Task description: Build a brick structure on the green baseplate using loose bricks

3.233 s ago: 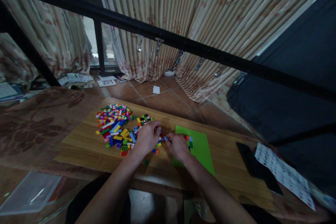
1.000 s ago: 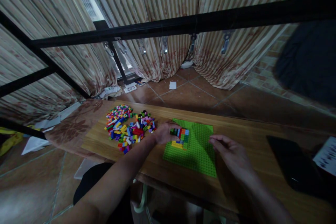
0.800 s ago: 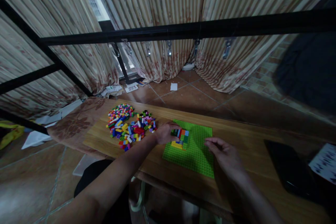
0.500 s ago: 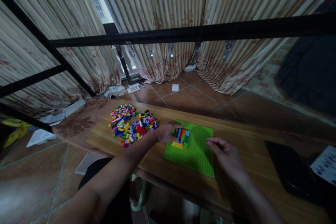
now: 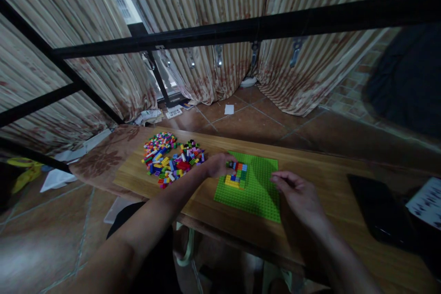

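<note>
The brick patch [image 5: 237, 175] on the green baseplate [image 5: 259, 195] is lying just right of the left hand [image 5: 216, 165], touching its curled fingertips (any pinched brick is hidden), and sitting well left of the right hand [image 5: 298, 193], whose loosely curled fingers are showing no clear hold.

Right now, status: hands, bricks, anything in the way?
Left hand touching multicoloured brick patch on flat green studded baseplate. Right hand at baseplate's right edge, fingers curled, grip unclear. Loose plastic brick pile lies apart, leftward.

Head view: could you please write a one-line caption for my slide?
Left hand at a brick cluster on the green baseplate; right hand at its edge; loose bricks alongside.
</note>
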The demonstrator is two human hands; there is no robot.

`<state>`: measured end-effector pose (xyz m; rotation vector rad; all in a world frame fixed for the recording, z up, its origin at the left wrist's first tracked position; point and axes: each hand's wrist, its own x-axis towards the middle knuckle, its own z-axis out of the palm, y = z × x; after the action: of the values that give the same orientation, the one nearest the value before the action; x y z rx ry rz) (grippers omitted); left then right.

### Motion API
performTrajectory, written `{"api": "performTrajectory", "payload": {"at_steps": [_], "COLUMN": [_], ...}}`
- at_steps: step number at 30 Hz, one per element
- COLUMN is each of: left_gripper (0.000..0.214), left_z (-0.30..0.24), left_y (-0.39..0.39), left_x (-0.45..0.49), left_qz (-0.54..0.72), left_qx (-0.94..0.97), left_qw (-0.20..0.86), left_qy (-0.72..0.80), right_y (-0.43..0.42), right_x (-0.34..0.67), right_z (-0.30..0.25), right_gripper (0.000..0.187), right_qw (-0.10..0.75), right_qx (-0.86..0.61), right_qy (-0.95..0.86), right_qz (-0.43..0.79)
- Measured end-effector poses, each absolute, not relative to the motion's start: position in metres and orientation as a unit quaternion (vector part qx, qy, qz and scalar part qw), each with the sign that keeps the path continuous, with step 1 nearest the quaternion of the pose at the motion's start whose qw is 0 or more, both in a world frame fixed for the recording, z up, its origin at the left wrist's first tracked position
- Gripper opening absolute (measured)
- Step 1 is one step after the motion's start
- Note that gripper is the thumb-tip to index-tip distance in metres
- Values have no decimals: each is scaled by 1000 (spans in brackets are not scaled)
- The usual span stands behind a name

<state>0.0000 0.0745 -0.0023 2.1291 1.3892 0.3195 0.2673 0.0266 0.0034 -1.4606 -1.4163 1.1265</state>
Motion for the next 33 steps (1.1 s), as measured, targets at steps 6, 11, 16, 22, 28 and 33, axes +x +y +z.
{"api": "performTrajectory", "payload": {"at_steps": [6, 11, 16, 22, 28, 33], "left_gripper": [33, 36, 36, 32, 28, 27], "left_z": [2, 4, 3, 5, 22, 22], "left_y": [75, 72, 70, 69, 51, 30], "left_x": [7, 13, 12, 0, -32, -57], "left_qz": [87, 67, 73, 128, 275, 331], "left_qx": [794, 791, 797, 809, 762, 724], "left_qw": [263, 242, 240, 262, 265, 285], "left_qy": [541, 558, 549, 510, 523, 533], "right_y": [26, 26, 26, 29, 33, 30], "right_x": [266, 264, 264, 269, 275, 273], "right_z": [1, 5, 4, -3, -14, -33], "right_gripper": [33, 34, 35, 37, 36, 35], "right_qw": [398, 409, 395, 393, 374, 335], "right_qx": [-581, -577, -587, -587, -585, -597], "right_qy": [-550, -539, -540, -567, -605, -645], "right_qz": [450, 458, 456, 424, 391, 340]}}
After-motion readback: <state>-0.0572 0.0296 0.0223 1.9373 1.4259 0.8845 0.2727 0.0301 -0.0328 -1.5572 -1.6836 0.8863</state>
